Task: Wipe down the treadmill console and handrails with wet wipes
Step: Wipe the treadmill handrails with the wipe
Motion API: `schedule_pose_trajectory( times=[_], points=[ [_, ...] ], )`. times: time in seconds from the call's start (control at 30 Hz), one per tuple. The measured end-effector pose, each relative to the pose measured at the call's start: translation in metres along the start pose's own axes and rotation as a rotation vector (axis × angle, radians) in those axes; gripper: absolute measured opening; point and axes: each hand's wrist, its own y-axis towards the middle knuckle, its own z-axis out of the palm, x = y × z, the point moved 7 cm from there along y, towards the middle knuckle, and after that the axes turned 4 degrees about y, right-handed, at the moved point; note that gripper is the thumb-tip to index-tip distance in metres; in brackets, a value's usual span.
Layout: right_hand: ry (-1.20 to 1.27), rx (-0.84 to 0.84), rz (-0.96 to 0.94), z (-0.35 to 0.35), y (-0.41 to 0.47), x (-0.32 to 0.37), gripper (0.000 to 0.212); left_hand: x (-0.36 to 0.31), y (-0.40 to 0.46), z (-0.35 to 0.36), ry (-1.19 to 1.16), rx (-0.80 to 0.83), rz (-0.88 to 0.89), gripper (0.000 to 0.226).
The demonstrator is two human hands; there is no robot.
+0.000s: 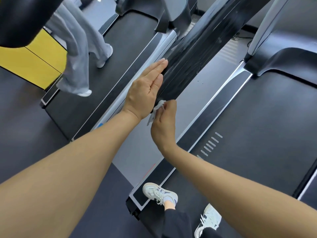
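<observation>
Your left hand (145,90) lies flat against the left side of the black handrail (202,48), fingers straight and pressed together, thumb alongside; nothing is held in it, it only presses on the rail; your right hand (164,122) is at the near end of that same handrail, fingers curled, pinching a crumpled white wet wipe (157,110) against the rail's tip; the wipe hangs down a little between your two hands, touching the handrail's end; streaks and smears show along the rail's glossy top, running away to the far right.

Below the rail, on the right, lies the treadmill belt (257,134) with its grey side rail (214,107); your left shoe (159,193) stands on the near corner of that deck, your right shoe (208,220) on the dark floor just beside it; to the left sits a second treadmill (96,93), and on it another person's legs in loose grey trousers (75,48) with white shoes, well apart from your hands; a yellow panel (30,60) shows at the far left, with a dark rounded shape above it, too close and blurred to tell what it is; the console cannot be made out from here.
</observation>
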Motion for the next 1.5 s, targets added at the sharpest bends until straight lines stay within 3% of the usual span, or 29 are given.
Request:
schedule_pose_trajectory(
  times=[0.27,0.43,0.73,0.87,0.97,1.07,1.5],
  points=[
    [0.001,-0.153,0.281,-0.028,0.055,-0.041,0.012,0.001,0.001,-0.001,-0.011,-0.009,-0.007,0.037],
    [-0.062,0.017,0.188,-0.008,0.01,-0.017,0.02,0.001,0.001,-0.001,0.007,-0.008,-0.014,0.038],
    [-0.061,-0.156,0.301,-0.043,0.085,-0.046,0.011,-0.001,0.001,0.0,0.0,0.0,-0.029,0.038],
    [-0.084,-0.124,0.302,-0.061,0.115,-0.034,0.017,-0.009,0.002,-0.002,0.085,0.019,-0.053,0.038],
    [-0.148,-0.028,0.294,-0.078,0.123,-0.019,0.006,-0.02,0.015,-0.004,0.24,0.019,-0.119,0.034],
    [-0.135,-0.069,0.296,-0.104,0.135,-0.002,0.004,-0.045,0.042,0.001,0.331,0.019,-0.135,0.031],
    [-0.148,-0.268,0.223,-0.231,0.227,0.054,0.008,-0.131,0.177,0.069,0.279,0.093,0.061,0.034]
  ],
)
